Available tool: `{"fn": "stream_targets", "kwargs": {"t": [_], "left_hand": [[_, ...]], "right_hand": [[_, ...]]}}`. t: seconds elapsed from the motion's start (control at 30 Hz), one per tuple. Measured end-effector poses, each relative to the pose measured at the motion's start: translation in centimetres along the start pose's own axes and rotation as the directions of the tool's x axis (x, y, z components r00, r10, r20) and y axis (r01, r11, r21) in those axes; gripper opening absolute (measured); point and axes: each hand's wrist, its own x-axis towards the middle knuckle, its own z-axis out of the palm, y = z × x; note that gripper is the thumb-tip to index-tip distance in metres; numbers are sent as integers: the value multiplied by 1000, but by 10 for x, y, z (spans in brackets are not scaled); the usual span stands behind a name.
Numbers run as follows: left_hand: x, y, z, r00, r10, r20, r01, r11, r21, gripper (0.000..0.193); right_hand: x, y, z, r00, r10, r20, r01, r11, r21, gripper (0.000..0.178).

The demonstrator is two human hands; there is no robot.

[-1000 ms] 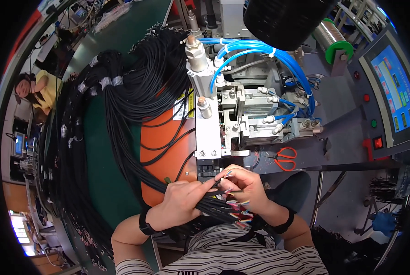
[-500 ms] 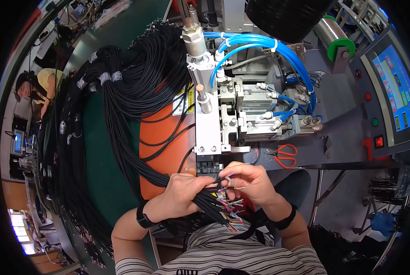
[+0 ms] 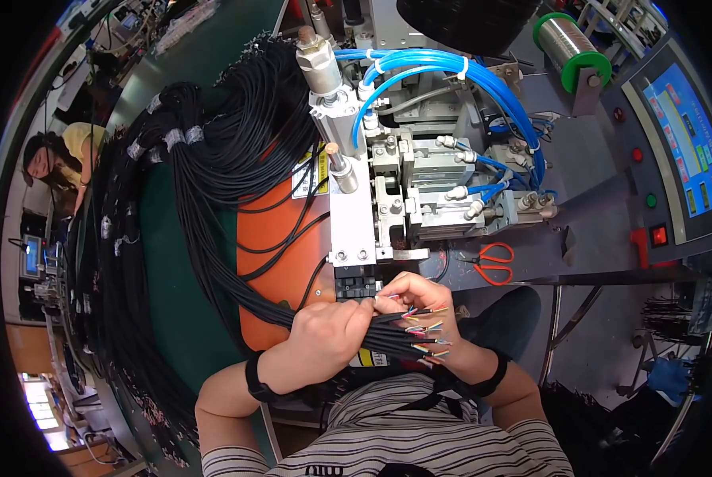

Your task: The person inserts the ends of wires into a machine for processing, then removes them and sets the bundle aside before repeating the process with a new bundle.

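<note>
My left hand (image 3: 322, 335) is wrapped round a bundle of black cables (image 3: 396, 340) just in front of the machine. Their stripped ends, with thin coloured wires (image 3: 426, 327), fan out to the right in front of my right palm. My right hand (image 3: 427, 300) is closed, thumb and fingertips pinching the small wire ends of one cable close to my left thumb. Right behind my fingertips is the machine's black clamp block (image 3: 357, 286). The pinched wires are partly hidden by my fingers.
The machine's cylinders (image 3: 447, 207) and blue air hoses (image 3: 491, 87) rise ahead. Red-handled scissors (image 3: 493, 264) lie on the grey bench. A heap of black cables (image 3: 245, 135) is at left; a touchscreen (image 3: 682, 131) and solder wire spool (image 3: 571, 52) stand right. A person (image 3: 62, 159) sits far left.
The cable ends in my left hand have swung from pointing down toward me to pointing right. My right fingers have come in closer to the clamp block. The view has shifted slightly.
</note>
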Motion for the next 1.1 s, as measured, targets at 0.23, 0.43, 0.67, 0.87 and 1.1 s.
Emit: {"fn": "stream_targets", "kwargs": {"t": [0.23, 0.43, 0.67, 0.87, 1.1], "left_hand": [[-3, -7, 4, 992, 18, -123, -20, 1000, -17, 43], [0, -15, 2, 997, -33, -72, 14, 971, -239, 39], [5, -22, -9, 988, -145, 55, 152, 840, -521, 28], [8, -23, -11, 971, -196, 136, 238, 771, -590, 24], [9, -21, -10, 976, -192, 100, 214, 788, -578, 22]], "right_hand": [[-3, -12, 0, 970, -226, -90, 183, 921, -345, 23], [0, -17, -1, 937, -349, -31, 300, 846, -441, 20], [5, -26, -2, 951, -310, -5, 284, 874, -394, 15], [7, -28, -2, 945, -327, -8, 289, 846, -448, 15], [7, -29, -2, 953, -302, -16, 258, 839, -478, 14]]}}
